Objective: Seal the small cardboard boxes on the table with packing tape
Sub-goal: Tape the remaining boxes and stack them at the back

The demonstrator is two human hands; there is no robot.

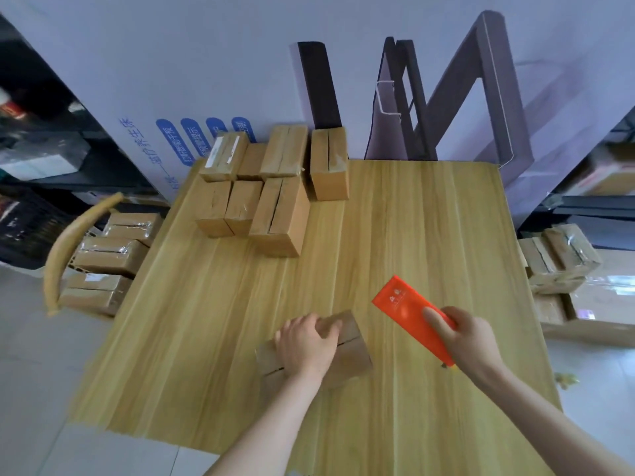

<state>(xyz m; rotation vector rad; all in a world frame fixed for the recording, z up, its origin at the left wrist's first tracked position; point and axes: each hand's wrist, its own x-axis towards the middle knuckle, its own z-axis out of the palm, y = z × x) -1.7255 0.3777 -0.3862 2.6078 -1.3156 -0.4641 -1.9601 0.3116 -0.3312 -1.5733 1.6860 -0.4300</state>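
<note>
A small cardboard box [354, 352] lies on the wooden table [429, 235] near its front edge, its top seam showing a dark slit. My left hand [305, 341] rests on top of this box with the fingers curled over its far edge. To the right, my right hand [464, 334] grips an orange tape dispenser [409, 310], held above the table and slanting up to the left. The two hands are apart. Several more cardboard boxes [275, 187] stand grouped at the table's far left.
Left of the table, a chair with a curved wooden back [68, 245] holds several taped boxes [113, 255]. More boxes [560, 262] are stacked on the floor at the right. Dark frames [481, 97] lean on the wall behind. Shelving stands at both sides.
</note>
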